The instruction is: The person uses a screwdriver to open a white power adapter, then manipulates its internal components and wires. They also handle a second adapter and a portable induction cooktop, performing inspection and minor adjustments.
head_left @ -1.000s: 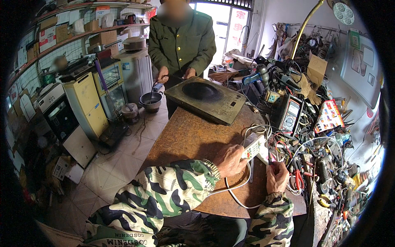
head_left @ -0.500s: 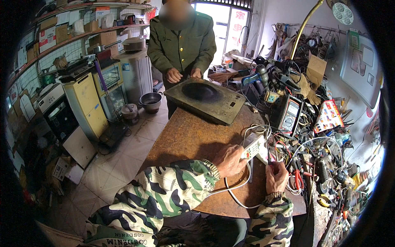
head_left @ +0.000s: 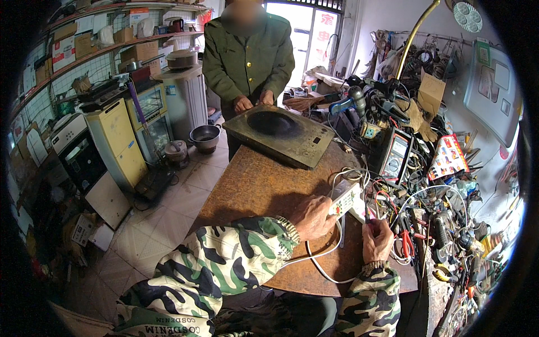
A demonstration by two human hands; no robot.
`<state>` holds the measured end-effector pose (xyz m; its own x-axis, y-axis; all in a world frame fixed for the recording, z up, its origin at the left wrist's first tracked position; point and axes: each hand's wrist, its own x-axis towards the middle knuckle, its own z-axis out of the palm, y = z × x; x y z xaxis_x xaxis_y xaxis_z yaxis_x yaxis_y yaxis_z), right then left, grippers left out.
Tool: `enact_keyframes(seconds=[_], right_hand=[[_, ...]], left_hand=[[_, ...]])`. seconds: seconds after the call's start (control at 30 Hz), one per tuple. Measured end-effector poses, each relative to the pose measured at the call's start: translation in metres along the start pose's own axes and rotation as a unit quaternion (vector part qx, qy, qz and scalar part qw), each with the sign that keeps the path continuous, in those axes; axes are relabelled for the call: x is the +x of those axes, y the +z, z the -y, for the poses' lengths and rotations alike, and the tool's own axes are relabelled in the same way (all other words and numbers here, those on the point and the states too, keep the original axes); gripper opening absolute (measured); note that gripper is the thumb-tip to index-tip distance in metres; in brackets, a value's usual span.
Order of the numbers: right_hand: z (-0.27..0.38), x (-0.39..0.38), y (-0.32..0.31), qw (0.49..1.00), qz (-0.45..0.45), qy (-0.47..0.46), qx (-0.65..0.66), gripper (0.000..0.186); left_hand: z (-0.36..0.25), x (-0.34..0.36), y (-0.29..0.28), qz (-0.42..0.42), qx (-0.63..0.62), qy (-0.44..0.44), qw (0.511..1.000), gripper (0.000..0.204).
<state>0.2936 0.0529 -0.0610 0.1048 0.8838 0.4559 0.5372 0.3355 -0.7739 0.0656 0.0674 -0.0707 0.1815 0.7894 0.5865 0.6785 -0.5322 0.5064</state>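
Observation:
My left hand (head_left: 314, 217) is closed around the near end of a white power strip (head_left: 347, 201) at the right part of the wooden bench. Just right of it, my right hand (head_left: 377, 241) is closed, its fingertips pinching a small dark piece I cannot make out beside the strip's white end. A white cord (head_left: 323, 264) loops over the bench between my forearms. Farther off, a dark, worn flat cooktop (head_left: 281, 135) with a round black patch lies on the bench's far end. Another person in a green jacket (head_left: 250, 59) rests both hands at its far edge.
Heaps of tools, wires and parts crowd the right side, with a multimeter (head_left: 397, 154) and red-handled pliers (head_left: 406, 242) among them. A lamp (head_left: 467, 18) hangs above. On the left floor stand a dark pot (head_left: 205, 139) and a yellow cabinet (head_left: 119, 143).
The other person's hands have come closer together at the cooktop's far edge, and their body has shifted slightly. My hands and the power strip have hardly moved.

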Motion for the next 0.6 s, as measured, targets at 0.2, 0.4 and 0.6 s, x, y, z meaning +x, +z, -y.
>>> enact_keyframes(seconds=[0.2,0.4,0.6], right_hand=[[0.001,0.000,-0.001,1.000,0.005,0.007,-0.004,0.027],[-0.007,0.000,0.004,1.000,-0.014,-0.011,0.013,0.021],[-0.005,0.000,0.005,0.999,-0.014,-0.021,0.040,0.022]], left_hand=[[0.004,-0.001,0.005,-0.019,0.008,0.012,1.000,0.031],[0.008,-0.002,0.008,-0.015,-0.016,-0.001,1.000,0.032],[-0.009,0.001,-0.010,0.013,0.010,-0.009,1.000,0.031]])
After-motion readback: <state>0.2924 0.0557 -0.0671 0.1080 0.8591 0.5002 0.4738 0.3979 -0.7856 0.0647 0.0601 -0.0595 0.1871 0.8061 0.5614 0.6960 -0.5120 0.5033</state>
